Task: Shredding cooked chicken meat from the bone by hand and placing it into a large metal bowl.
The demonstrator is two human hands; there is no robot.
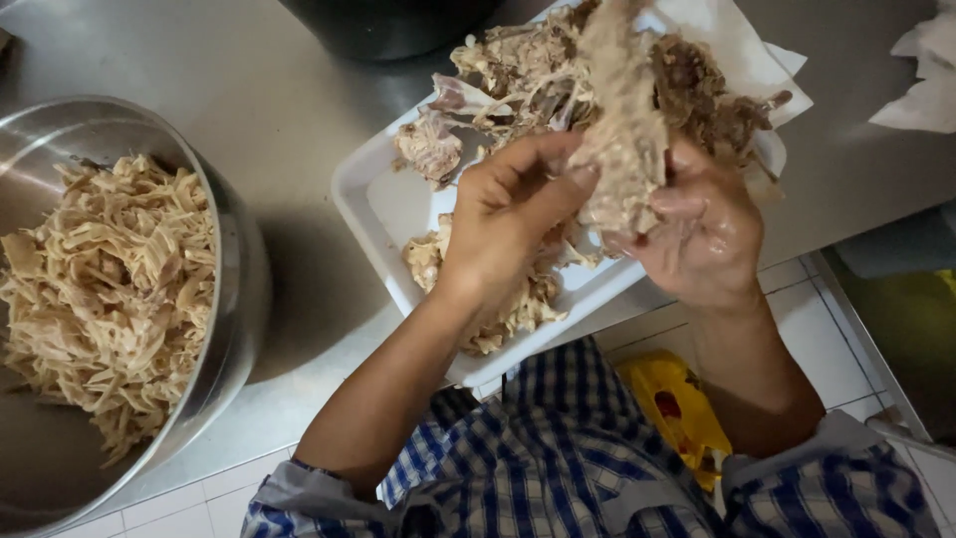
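Observation:
My left hand (pixel 513 214) and my right hand (pixel 702 229) are both raised over a white rectangular tray (pixel 373 204), gripping one large piece of cooked chicken (pixel 622 139) between them. The left fingers pinch its left edge; the right fingers wrap its lower right side. More cooked chicken pieces and bones (pixel 518 70) lie piled on the tray beneath. A big steel bowl (pixel 239 269) at the left holds a heap of shredded chicken (pixel 110 289).
The tray and bowl rest on a steel counter (pixel 289 110). A dark pot (pixel 388 25) stands at the top. Crumpled white paper (pixel 921 80) lies at the far right. Below the counter edge are white floor tiles and a yellow object (pixel 677 403).

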